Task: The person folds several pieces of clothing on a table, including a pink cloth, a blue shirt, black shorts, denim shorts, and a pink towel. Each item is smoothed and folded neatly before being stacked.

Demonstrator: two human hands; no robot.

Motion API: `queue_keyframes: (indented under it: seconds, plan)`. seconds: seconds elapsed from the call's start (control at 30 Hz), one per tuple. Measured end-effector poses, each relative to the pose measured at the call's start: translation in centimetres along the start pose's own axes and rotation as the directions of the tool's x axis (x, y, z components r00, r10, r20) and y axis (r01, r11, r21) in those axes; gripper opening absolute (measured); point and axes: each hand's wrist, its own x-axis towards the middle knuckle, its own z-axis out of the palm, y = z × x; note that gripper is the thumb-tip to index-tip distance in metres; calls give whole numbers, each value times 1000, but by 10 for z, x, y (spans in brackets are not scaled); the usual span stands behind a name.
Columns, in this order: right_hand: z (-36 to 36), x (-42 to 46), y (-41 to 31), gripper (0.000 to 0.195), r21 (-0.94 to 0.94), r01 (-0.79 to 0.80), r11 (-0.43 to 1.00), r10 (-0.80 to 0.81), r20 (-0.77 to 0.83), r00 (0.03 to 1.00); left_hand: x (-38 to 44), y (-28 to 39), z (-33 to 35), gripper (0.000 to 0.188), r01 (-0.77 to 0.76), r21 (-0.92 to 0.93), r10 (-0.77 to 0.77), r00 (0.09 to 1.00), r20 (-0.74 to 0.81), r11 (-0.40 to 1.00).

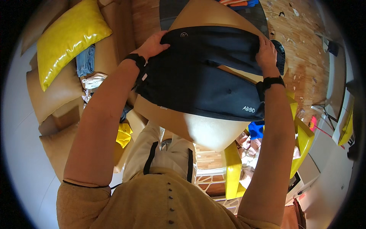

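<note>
A pair of black trousers (183, 68) lies spread across a tan padded ottoman (211, 131), its waist end to the left and its legs to the right. The leg nearer me bears white lettering close to its end; a small white emblem sits near the far left corner. My left hand (154, 44) grips that far left corner, thumb on top, with some fingers hidden. On the far leg, my right hand (266, 54) holds the cloth, fingers curled over it. The gathered cuff (281, 57) sticks out past that hand. Each wrist wears a black band.
On the left, a tan sofa (110, 37) holds a yellow cushion (70, 37), folded jeans (85, 60) and pale cloth (94, 81). A yellow chair (231, 171) with heaped clothes (250, 146) stands at right. Folded colourful clothing (237, 3) rests on a dark round surface (256, 20) beyond the ottoman.
</note>
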Motion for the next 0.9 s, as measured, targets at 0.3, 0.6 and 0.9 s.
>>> queue_keyframes:
  seconds: [0.3, 0.6, 0.9]
  plan:
    - [-10, -22, 31, 34, 176, 7, 984, -35, 154, 988, -42, 44, -20, 50, -44, 44, 44, 999, 5, 998]
    - [-14, -46, 25, 35, -12, 190, 982, -188, 84, 979, -97, 50, -38, 46, -234, 188, 255, 962, -96, 954]
    - [-106, -185, 43, 50, -68, 27, 997, -35, -125, 991, -199, 43, -3, 36, -398, 471, 468, 883, -37, 787]
